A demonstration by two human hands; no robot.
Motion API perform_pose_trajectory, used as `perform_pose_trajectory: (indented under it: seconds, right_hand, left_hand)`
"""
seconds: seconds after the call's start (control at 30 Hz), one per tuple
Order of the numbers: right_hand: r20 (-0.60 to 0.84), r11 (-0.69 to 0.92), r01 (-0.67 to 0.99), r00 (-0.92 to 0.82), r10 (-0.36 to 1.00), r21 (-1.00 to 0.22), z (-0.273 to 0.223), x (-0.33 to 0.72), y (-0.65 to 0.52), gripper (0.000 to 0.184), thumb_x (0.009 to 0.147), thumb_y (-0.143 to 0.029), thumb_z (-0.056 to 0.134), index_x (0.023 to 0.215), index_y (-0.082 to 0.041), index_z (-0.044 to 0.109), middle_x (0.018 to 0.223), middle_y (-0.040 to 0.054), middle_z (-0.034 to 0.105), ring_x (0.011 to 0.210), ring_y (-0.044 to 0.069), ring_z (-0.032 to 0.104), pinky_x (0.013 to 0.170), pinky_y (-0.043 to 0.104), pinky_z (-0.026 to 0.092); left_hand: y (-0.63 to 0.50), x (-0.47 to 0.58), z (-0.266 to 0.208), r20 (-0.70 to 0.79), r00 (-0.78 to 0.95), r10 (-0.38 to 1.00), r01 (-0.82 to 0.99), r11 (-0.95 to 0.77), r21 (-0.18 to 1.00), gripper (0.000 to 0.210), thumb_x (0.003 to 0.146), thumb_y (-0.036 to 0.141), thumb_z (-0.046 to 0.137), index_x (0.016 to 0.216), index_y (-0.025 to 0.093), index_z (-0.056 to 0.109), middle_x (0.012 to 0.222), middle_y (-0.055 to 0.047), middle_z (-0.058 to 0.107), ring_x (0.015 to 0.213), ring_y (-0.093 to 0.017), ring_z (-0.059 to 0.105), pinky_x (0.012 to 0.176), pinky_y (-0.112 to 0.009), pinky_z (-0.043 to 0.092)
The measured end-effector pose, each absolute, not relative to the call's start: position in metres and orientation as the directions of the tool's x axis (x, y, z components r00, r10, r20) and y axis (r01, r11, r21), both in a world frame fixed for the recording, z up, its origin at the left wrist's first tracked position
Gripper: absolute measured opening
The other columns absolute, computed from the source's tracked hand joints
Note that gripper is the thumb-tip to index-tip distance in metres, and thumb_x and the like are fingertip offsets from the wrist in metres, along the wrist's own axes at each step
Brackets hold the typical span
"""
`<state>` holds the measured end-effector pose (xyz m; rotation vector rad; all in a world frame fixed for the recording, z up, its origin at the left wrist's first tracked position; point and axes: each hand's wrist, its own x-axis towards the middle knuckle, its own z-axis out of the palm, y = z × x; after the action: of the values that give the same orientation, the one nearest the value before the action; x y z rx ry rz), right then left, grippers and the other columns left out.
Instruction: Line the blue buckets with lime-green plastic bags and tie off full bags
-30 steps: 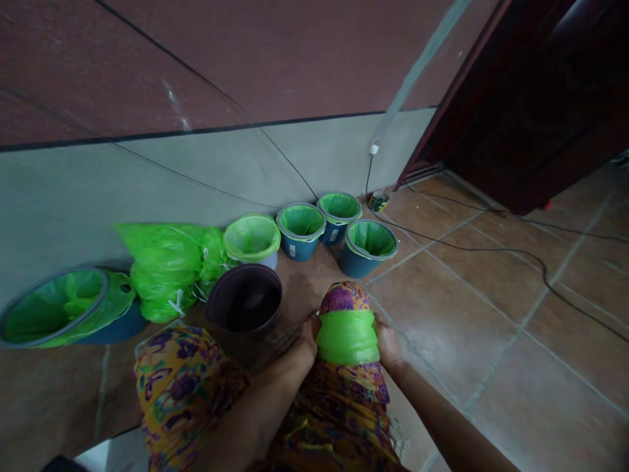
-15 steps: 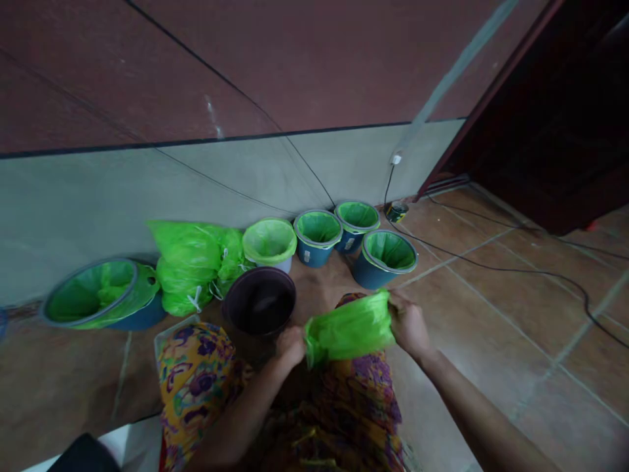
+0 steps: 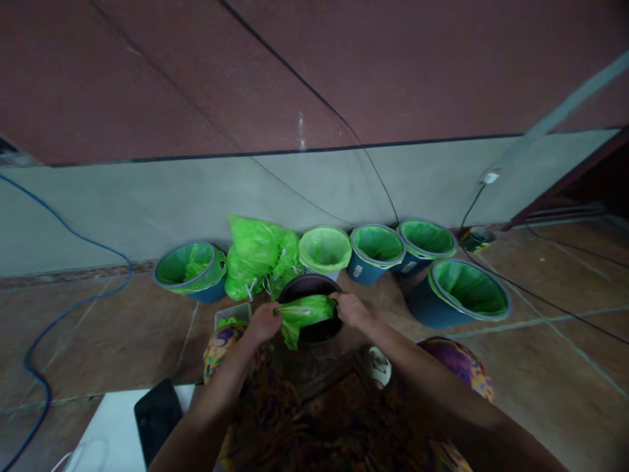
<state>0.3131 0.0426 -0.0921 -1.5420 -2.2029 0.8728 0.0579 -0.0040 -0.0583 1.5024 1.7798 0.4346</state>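
Observation:
A green plastic bag [image 3: 308, 311] stretches between my two hands. My left hand [image 3: 266, 321] is closed on its left end, where a loose flap hangs down. At the other end my right hand [image 3: 350, 308] grips it with fingers closed. Right under the bag is a dark round tub [image 3: 308, 283], partly covered by it; what is inside the tub is too dark to tell. A clear plastic box [image 3: 227, 313] with green plastic in it stands left of my left hand, beside my knee.
Along the wall stand a green-lined bucket [image 3: 209, 288], stuffed green bags [image 3: 253, 252], a white bucket [image 3: 324, 249] and blue lined buckets [image 3: 377, 252], [image 3: 472, 292]. A black cable [image 3: 533, 282] crosses the floor at right, a blue hose [image 3: 73, 305] at left. A dark phone-like object [image 3: 158, 413] lies on a white surface.
Both hands have brought the green bag from above my right knee to over the dark tub, and it looks narrower. The view has swung left.

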Motion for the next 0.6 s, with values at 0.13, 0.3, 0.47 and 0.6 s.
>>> perform_pose_trajectory:
  seconds: [0.13, 0.3, 0.47, 0.6]
  right_hand:
    - [-0.200, 0.234, 0.719, -0.463, 0.863, -0.655, -0.085, 0.314, 0.045, 0.020, 0.076, -0.017, 0.059, 0.091, -0.018, 0.072, 0.084, 0.0058, 0.071, 0.077, 0.019, 0.062, 0.072, 0.027, 0.045]
    - [-0.307, 0.088, 0.568, -0.561, 0.769, -0.819, -0.100, 0.305, 0.059, 0.036, 0.087, -0.047, 0.050, 0.075, -0.016, 0.066, 0.060, -0.0018, 0.056, 0.056, 0.011, 0.047, 0.051, 0.022, 0.033]
    - [-0.329, 0.029, 0.527, -0.571, 0.752, -0.849, -0.136, 0.296, 0.077, 0.035, 0.081, -0.050, 0.056, 0.069, -0.017, 0.062, 0.059, -0.0025, 0.052, 0.055, 0.010, 0.045, 0.050, 0.022, 0.031]
    - [-0.332, -0.015, 0.496, -0.559, 0.760, -0.868, -0.158, 0.290, 0.084, 0.020, 0.076, -0.034, 0.061, 0.067, -0.017, 0.063, 0.060, -0.0024, 0.055, 0.056, 0.011, 0.047, 0.053, 0.023, 0.035]
  left_hand:
    - [0.023, 0.075, -0.083, -0.530, 0.012, 0.848, 0.360, 0.491, 0.793, 0.007, 0.075, 0.024, 0.061, 0.074, 0.017, 0.063, 0.058, 0.001, 0.061, 0.058, -0.014, 0.060, 0.062, -0.027, 0.046]
    - [0.050, 0.093, -0.097, -0.590, 0.207, 0.780, 0.080, 0.588, 0.805, 0.027, 0.058, 0.028, 0.077, 0.076, 0.015, 0.061, 0.063, 0.001, 0.063, 0.061, -0.012, 0.060, 0.064, -0.027, 0.049]
    - [0.063, 0.107, -0.118, -0.527, 0.295, 0.797, 0.089, 0.526, 0.846, 0.020, 0.058, 0.017, 0.069, 0.076, 0.014, 0.064, 0.060, 0.003, 0.059, 0.054, -0.008, 0.054, 0.059, -0.022, 0.044]
    - [0.071, 0.113, -0.135, -0.492, 0.300, 0.817, 0.292, 0.413, 0.863, 0.016, 0.067, 0.012, 0.056, 0.080, 0.013, 0.065, 0.056, 0.003, 0.056, 0.050, -0.009, 0.050, 0.054, -0.022, 0.041]
